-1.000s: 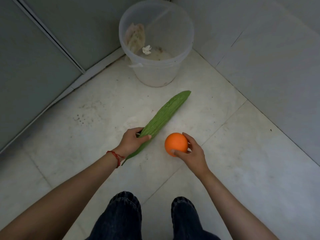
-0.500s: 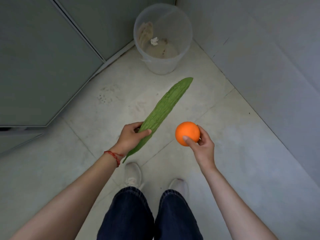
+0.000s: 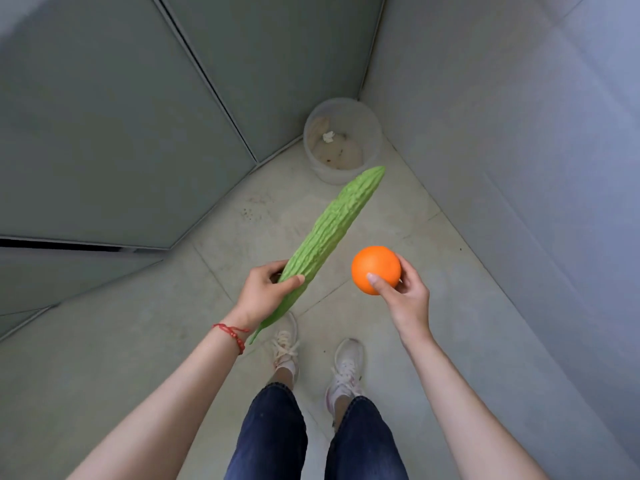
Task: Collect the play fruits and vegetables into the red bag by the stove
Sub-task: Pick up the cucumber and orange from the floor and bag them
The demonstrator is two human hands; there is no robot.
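Head view shows your left hand curled round the gourd near its stem, tip toward one o'clock, your right hand pinching the orange at three o'clock, so the gourd's long free end could swing and slip, the bag unseen.

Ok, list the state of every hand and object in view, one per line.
Left hand: grips the long bumpy green play gourd near its stem end, lifted off the floor.
Right hand: holds the round orange play fruit, lifted.
Translucent plastic bucket: upright in the corner, uncovered, debris inside.
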